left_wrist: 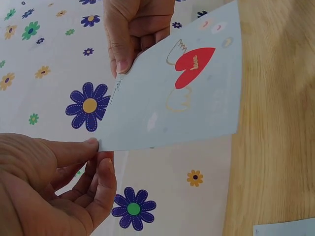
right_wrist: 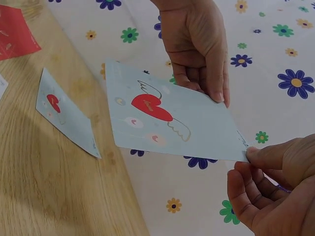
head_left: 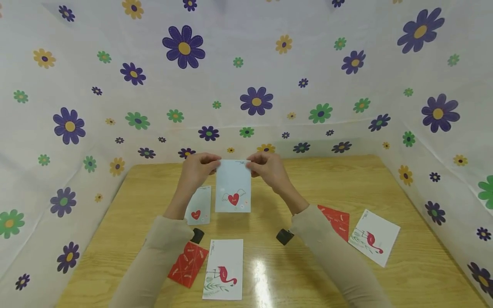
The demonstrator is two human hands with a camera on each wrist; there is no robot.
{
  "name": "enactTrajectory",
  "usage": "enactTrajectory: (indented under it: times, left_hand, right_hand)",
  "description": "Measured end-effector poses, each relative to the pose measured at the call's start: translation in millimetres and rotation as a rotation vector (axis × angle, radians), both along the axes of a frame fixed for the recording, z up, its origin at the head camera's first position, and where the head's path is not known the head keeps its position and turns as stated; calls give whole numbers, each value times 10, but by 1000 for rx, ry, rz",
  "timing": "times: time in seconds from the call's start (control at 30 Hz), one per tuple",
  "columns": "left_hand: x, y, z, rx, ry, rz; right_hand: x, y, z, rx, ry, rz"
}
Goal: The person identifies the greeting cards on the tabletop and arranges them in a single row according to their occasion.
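Note:
A light blue card (head_left: 233, 184) with a red winged heart is held up above the table by its two top corners. My left hand (head_left: 199, 170) pinches the top left corner between thumb and fingers. At the top right corner, my right hand (head_left: 268, 169) grips it the same way. In the right wrist view the card (right_wrist: 162, 113) is tilted, its heart side showing. A second blue heart card (head_left: 199, 209) lies on the table beside my left forearm, which partly covers it.
Nearer on the wooden table (head_left: 292, 273) lie a white flamingo card (head_left: 227, 286) and a red patterned paper (head_left: 188, 265). To the right are another red paper (head_left: 339, 221) and another flamingo card (head_left: 375, 235). Behind hangs a flower-printed cloth (head_left: 219, 81).

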State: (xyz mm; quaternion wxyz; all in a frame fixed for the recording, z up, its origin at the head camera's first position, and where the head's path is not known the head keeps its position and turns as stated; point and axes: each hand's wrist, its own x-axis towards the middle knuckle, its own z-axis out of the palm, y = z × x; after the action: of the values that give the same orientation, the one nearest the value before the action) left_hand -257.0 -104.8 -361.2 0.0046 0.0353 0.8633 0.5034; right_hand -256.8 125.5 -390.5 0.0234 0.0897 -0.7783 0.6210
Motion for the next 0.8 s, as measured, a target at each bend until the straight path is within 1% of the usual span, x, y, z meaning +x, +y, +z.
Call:
enactTrajectory:
  times: [0.13, 0.37, 0.5, 0.67, 0.8]
  left_hand:
    - [-43, -25, -67, -14, -15, 4]
    - [-150, -63, -222, -62, 5, 22]
    - [-199, -79, -314, -98, -4, 37]
    - [-256, -105, -456, -104, -27, 57]
    - [-281, -117, -539, -90, -45, 57]
  right_hand:
    - [-59, -41, -72, -7, -30, -8]
    - [-162, -149, -222, -42, -83, -22]
    - [-216, -199, -327, -55, -105, -25]
    - [-238, -242, -415, -43, -135, -35]
    - [-261, -270, -476, -19, -150, -50]
